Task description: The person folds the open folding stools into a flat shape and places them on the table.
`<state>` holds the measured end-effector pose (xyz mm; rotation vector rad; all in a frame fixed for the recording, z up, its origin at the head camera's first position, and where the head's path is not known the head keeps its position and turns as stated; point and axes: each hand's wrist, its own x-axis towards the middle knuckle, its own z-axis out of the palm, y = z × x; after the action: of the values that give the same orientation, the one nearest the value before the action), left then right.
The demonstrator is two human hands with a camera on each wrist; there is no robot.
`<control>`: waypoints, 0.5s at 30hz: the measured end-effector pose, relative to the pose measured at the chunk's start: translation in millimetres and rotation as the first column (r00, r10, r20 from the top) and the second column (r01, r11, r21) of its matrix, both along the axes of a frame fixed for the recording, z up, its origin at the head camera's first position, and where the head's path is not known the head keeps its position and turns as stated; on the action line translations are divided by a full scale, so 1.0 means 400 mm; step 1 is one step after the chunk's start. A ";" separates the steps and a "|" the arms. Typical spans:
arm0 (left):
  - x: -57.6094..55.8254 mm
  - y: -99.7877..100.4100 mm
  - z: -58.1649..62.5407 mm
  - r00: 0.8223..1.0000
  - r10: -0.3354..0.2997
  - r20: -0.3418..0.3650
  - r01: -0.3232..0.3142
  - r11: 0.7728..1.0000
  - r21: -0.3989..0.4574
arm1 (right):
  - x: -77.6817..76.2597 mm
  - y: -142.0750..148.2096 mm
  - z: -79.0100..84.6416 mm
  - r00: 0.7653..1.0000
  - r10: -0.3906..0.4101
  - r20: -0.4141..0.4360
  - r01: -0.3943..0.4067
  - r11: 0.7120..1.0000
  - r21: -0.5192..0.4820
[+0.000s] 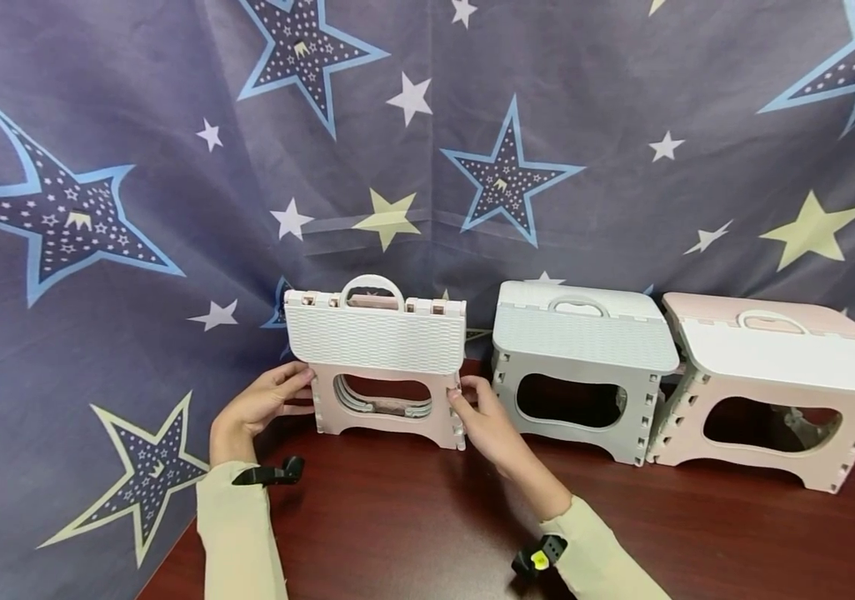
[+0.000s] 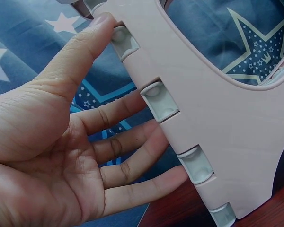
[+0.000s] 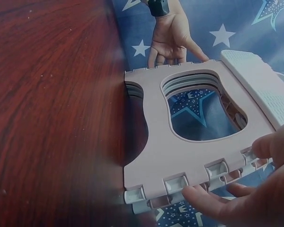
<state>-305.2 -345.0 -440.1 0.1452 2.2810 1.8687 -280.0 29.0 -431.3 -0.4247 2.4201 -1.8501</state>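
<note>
A pink and white folding step stool (image 1: 373,340) stands partly folded on the table. Its woven white top half slopes down at the front, and the white carrying handle points up. My left hand (image 1: 266,404) holds the stool's left side edge, thumb near the upper hinge (image 2: 124,42) and fingertips reaching behind the pink leg panel (image 2: 217,109). At the opposite edge my right hand (image 1: 489,423) grips the hinged side, with the thumb in front and a finger against a lower hinge (image 3: 175,183). Grey inner parts show through the panel's opening.
A grey-blue folding stool (image 1: 583,337) stands unfolded just right of my right hand. Beside it, nearly touching, is a larger pink and white stool (image 1: 787,350). The dark red table (image 1: 397,517) meets a star-patterned curtain (image 1: 367,167) behind and at the left.
</note>
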 end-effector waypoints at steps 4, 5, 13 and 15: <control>0.002 0.001 0.000 1.000 0.001 0.001 -0.001 1.000 0.003 | -0.001 0.000 0.000 1.000 0.002 -0.007 -0.002 1.000 0.016; 0.002 0.001 0.000 1.000 0.001 0.001 -0.001 1.000 0.004 | -0.001 0.000 -0.001 1.000 0.005 -0.013 -0.005 1.000 0.018; 0.001 0.000 -0.001 1.000 0.000 -0.007 0.000 1.000 0.009 | -0.002 -0.001 -0.002 1.000 0.000 -0.024 0.000 1.000 0.017; 0.000 -0.001 -0.002 1.000 0.002 -0.007 -0.002 1.000 0.011 | -0.003 -0.001 -0.003 0.999 -0.002 -0.035 0.003 1.000 0.022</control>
<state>-305.0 -345.2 -440.9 0.1518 2.2765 1.8847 -281.1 28.7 -432.6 -0.4567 2.4620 -1.8310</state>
